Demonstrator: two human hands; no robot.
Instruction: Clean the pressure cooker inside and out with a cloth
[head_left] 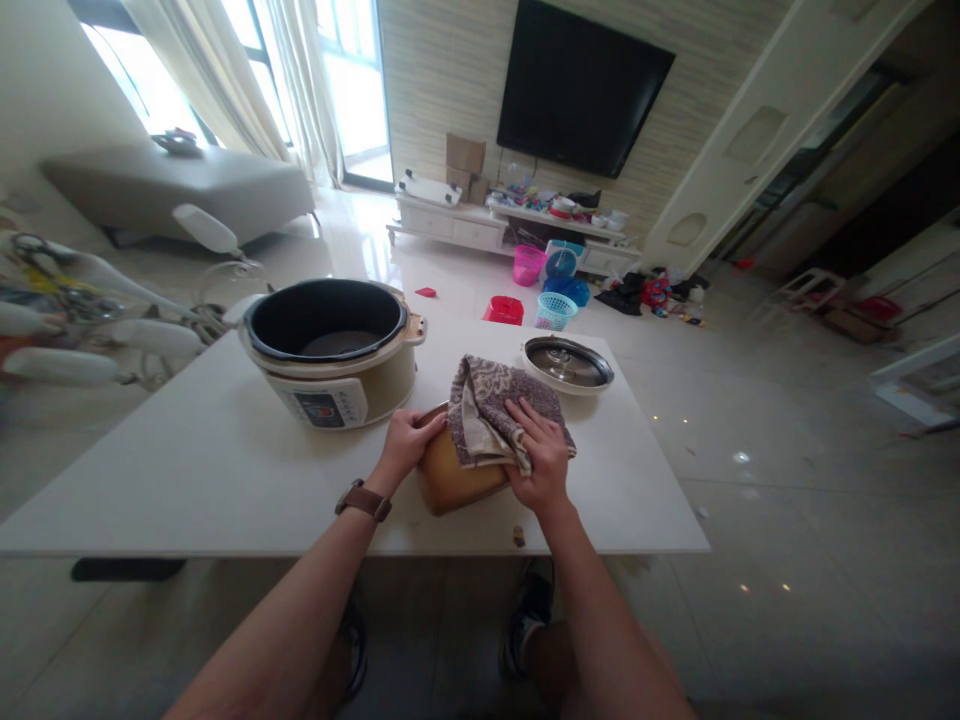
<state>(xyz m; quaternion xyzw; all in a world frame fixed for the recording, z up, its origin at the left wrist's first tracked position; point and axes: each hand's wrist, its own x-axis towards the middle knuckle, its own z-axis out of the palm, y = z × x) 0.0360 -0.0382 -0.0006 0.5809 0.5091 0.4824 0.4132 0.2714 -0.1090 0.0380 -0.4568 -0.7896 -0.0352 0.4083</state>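
A golden-brown pot point(454, 478), likely the inner pot of a cooker, is tilted over the white table near its front edge. My left hand point(405, 440) is closed on the pot's left rim. Across the pot's upper right lies a brown-and-cream patterned towel point(499, 400). My right hand point(541, 455) presses the towel against the pot, its fingers over the cloth. To the left stands an electric cooker body point(337, 395) with its dark interior open upward. A round lid point(568, 365) with a glass centre rests behind the towel on the right.
The white table point(225, 480) extends under these things, its front edge close to my legs. A small brown scrap point(519, 537) lies by that edge. White chairs point(150, 340) stand at the left. Baskets point(555, 310) and a TV cabinet point(465, 225) are beyond the table.
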